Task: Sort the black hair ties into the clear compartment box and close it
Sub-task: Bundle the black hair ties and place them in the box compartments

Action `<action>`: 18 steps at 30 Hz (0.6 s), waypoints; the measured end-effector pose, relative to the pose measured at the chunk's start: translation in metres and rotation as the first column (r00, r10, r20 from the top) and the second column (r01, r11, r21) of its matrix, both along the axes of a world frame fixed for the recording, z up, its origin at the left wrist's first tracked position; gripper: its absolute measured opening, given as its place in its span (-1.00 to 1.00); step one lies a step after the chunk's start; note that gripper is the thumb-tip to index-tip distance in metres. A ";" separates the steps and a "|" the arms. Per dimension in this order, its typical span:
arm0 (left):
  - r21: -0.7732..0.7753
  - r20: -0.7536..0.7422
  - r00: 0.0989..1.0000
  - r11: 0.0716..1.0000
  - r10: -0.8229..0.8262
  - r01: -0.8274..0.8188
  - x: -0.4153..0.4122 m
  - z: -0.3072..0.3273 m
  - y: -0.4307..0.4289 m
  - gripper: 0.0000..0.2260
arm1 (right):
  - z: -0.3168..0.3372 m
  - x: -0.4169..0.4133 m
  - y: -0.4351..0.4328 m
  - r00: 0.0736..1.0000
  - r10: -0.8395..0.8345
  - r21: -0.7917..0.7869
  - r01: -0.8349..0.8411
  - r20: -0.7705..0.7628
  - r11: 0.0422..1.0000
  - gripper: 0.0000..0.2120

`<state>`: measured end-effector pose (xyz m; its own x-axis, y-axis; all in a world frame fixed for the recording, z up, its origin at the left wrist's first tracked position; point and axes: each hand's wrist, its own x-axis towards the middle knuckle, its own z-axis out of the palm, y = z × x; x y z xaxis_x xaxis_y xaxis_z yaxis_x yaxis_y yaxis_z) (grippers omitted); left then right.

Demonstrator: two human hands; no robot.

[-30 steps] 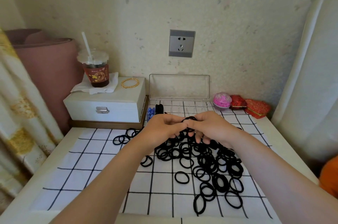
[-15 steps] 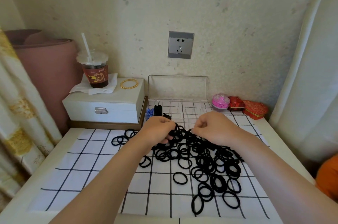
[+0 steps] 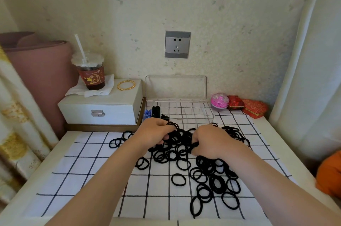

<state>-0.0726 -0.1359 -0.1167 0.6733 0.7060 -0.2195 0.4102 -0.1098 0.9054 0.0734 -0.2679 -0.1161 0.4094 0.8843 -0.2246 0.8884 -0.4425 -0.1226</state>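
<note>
right hand [image 3: 210, 140] lower now, left hand [image 3: 155, 133] alongside, both grips on hair ties [image 3: 215, 179]

My bare forearms reach forward and draw together. My left hand [image 3: 155, 133] curls its fingers round a bunch of black hair ties [image 3: 180, 134]. My right hand [image 3: 210, 142], knuckles up, grips the same ties.

Iced drink [image 3: 90, 72] on white case [image 3: 103, 107]

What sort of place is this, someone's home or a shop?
Most likely a bedroom or dressing corner at home: a white jewelry box with a gold bangle on top, red trinket boxes by the wall, and a patterned curtain.
</note>
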 end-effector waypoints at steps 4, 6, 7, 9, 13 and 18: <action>0.091 0.021 0.998 0.994 0.060 -0.061 -0.003 0.001 0.003 -0.91 | 0.008 0.004 0.002 0.962 -0.038 0.177 0.089 -0.271 0.980 -0.93; 0.115 0.039 0.996 0.989 0.086 -0.090 -0.003 0.002 0.004 -0.94 | 0.010 0.005 0.002 0.883 -0.039 0.267 0.183 -0.468 0.946 -0.96; 0.120 0.046 0.995 0.988 0.092 -0.097 -0.003 0.002 0.005 -0.94 | 0.011 0.004 0.003 0.828 -0.033 0.275 0.223 -0.559 0.935 -0.94; 0.138 0.047 0.994 0.985 0.096 -0.101 -0.003 0.001 0.004 -0.94 | 0.011 0.003 0.002 0.723 -0.034 0.251 0.284 -0.691 0.925 -0.90; 0.109 0.065 0.993 0.988 0.103 -0.110 -0.004 -0.001 0.005 -0.89 | 0.016 0.004 0.003 0.437 0.013 0.217 0.421 -0.899 0.881 -0.88; -0.047 0.133 0.989 0.997 0.068 -0.063 -0.004 0.001 0.000 -0.84 | 0.027 -0.003 0.006 0.213 0.140 0.222 0.429 -0.967 0.876 -0.83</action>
